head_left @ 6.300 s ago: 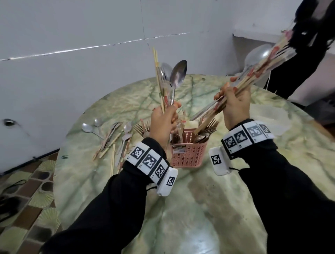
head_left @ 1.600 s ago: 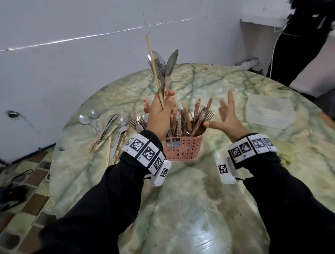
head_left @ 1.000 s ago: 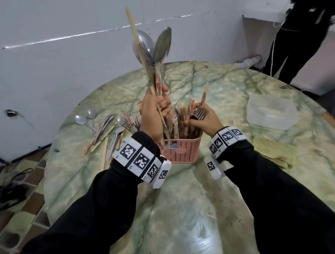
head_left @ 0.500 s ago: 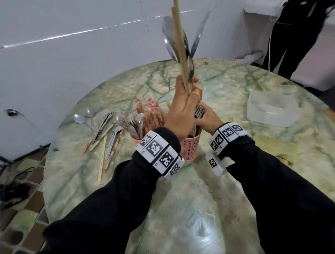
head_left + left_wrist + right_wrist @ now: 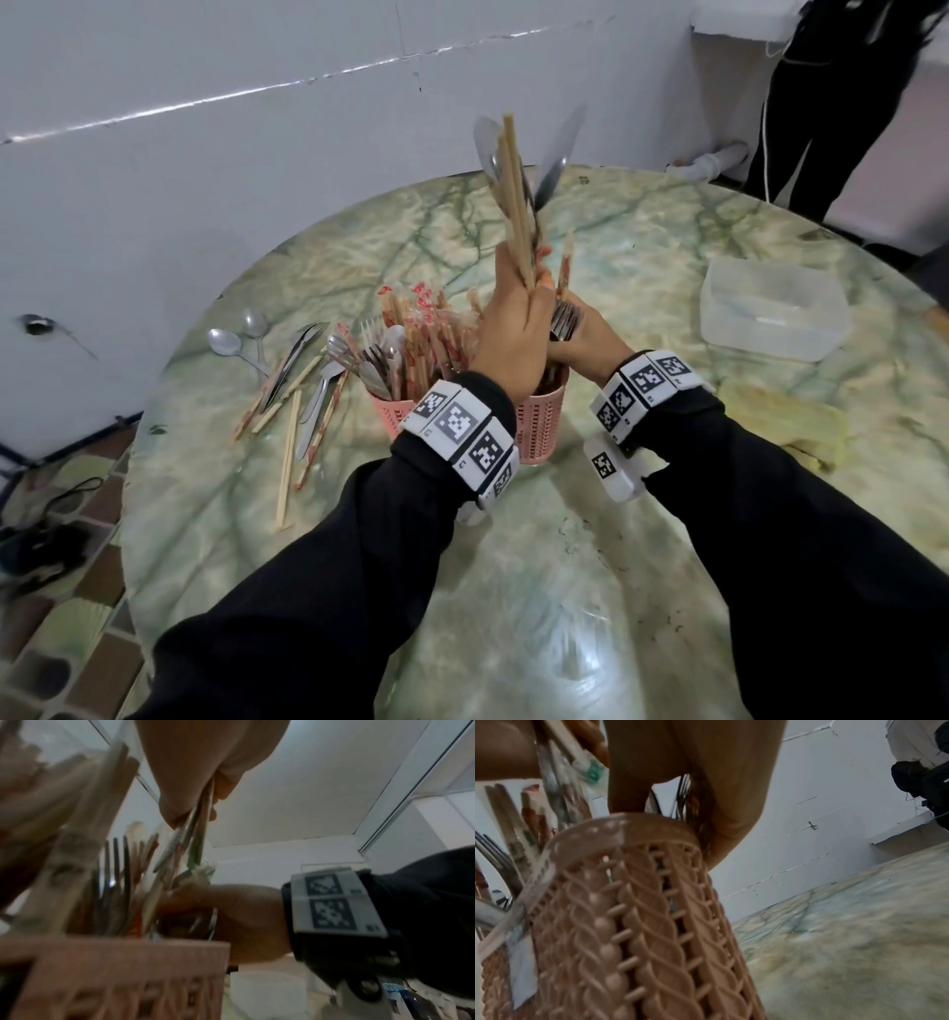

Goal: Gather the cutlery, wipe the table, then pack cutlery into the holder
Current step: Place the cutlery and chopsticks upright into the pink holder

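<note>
white walls stand behind a round green marbled tabletop (image 5: 513, 591). head view: the left hand (image 5: 513, 329) grips an upright bundle of chopsticks and spoons (image 5: 518, 195) above the pink holder (image 5: 539, 426); the right hand (image 5: 580, 344) clasps forks (image 5: 564, 321) standing in it. loose cutlery (image 5: 303, 380) lies left of the holder. left wrist view: bundle tips near the holder's contents. right wrist view: fingers curled at the holder's rim (image 5: 628, 827). judged step: packing. next, lower the bundle into a gap, then fetch the loose pieces.
</note>
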